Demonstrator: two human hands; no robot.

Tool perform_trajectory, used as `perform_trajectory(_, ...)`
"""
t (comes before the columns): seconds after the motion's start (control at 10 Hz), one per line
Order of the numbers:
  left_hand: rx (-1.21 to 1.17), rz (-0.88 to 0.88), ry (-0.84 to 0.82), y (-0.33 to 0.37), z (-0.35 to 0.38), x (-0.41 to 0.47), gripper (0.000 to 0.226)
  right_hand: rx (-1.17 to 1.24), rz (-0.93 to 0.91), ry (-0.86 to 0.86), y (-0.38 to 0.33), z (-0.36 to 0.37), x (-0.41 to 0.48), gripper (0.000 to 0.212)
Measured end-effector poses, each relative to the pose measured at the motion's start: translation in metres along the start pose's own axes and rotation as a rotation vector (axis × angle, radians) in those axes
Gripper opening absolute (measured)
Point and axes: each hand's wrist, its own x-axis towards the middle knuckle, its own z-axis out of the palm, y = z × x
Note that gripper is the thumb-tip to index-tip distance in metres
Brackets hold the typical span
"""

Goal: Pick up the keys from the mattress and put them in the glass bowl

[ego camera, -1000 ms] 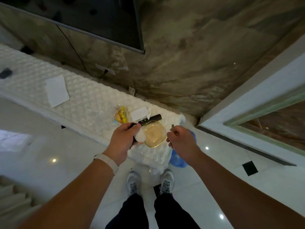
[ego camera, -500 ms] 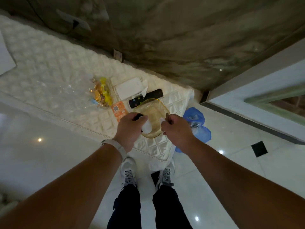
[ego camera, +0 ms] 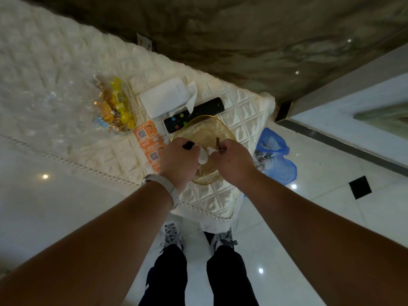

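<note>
An amber glass bowl (ego camera: 199,123) stands on the quilted cream mattress (ego camera: 66,62) near its right corner. Both of my hands are just above the bowl, close together. My left hand (ego camera: 178,160) is shut on the black fob end of the keys (ego camera: 203,156), where a white tag hangs between the two hands. My right hand (ego camera: 231,160) pinches a brown metal key that sticks up from its fingers. The near part of the bowl is hidden under my hands.
Behind the bowl lie a black remote (ego camera: 198,111) and a white box (ego camera: 164,96) with a tissue. Orange cards (ego camera: 150,144) and a bag of sweets (ego camera: 113,104) lie to the left. A blue plastic bag (ego camera: 276,160) sits on the tiled floor at right.
My two hands have drawn together over the bowl, with the keys held between them. The view has tilted down and closed in on the mattress corner.
</note>
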Motion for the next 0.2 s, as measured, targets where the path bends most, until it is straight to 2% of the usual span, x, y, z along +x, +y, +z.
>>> perform_trajectory(0.1, 0.092, 0.093, -0.032, 0.003, -0.009, -0.005, 0.007, -0.032, -0.010, -0.031, -0.003, -0.005, -0.003, 0.014)
perform_trajectory(0.2, 0.165, 0.140, -0.056, 0.005, -0.027, -0.016, 0.017, -0.056, -0.012, -0.026, -0.009, -0.016, -0.017, 0.022)
